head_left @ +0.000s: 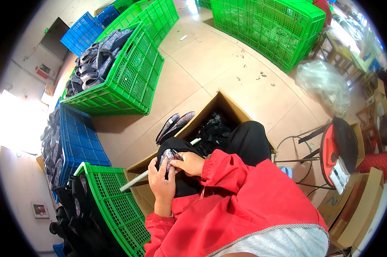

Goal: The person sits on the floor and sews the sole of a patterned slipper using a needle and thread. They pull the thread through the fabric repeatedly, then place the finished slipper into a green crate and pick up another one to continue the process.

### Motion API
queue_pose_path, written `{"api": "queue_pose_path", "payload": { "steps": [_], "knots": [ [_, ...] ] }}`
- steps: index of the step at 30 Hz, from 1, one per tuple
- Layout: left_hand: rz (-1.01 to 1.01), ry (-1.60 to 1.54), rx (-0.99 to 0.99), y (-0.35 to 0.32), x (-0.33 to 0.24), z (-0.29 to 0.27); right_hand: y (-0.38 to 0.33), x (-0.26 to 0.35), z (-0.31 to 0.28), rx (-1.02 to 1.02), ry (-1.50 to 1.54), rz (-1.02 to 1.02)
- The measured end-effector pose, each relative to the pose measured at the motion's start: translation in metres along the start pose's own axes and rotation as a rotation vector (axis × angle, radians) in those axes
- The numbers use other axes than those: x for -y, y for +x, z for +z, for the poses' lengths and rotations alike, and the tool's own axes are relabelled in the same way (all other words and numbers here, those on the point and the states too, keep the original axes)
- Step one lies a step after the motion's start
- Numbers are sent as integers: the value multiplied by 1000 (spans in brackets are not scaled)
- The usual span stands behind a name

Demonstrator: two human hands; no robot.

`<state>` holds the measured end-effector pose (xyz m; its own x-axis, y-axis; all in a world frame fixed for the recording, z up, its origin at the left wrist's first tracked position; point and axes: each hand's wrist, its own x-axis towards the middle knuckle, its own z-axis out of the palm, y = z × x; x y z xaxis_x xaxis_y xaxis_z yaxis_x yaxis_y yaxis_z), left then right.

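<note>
Beside green crate (pixel 116 205), open cardboard box (pixel 227 112), patterned slippers (pixel 174 124)

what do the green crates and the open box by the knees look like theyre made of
Green crates: moulded plastic by the look, with lattice walls and a slight sheen. Open box: brown corrugated cardboard, it seems, with matte, creased flaps.

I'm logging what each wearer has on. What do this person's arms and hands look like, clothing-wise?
Both arms are in a bright red jacket with long sleeves. The right sleeve ends in a gathered elastic cuff at the wrist; the left sleeve stops at the wrist too. The left hand and right hand are bare, with no gloves. No rings or watch can be made out.
</note>
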<state>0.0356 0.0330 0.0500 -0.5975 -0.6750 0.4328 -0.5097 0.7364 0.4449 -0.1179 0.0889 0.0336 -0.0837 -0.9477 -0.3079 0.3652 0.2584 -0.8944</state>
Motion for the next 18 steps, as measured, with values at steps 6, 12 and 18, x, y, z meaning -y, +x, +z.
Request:
{"api": "queue_pose_path", "payload": {
  "steps": [6, 12, 18],
  "knots": [
    [-23, -37, 34, 2, 14, -5, -14, 19, -25, -221, -132, -431],
    [-7, -28, 54, 8, 6, 5, -4, -10, -50, -315, -724, -276],
    [6, 107, -4, 13, 14, 15, -3, -26, -23, -261, -731, -183]
  ]
}}
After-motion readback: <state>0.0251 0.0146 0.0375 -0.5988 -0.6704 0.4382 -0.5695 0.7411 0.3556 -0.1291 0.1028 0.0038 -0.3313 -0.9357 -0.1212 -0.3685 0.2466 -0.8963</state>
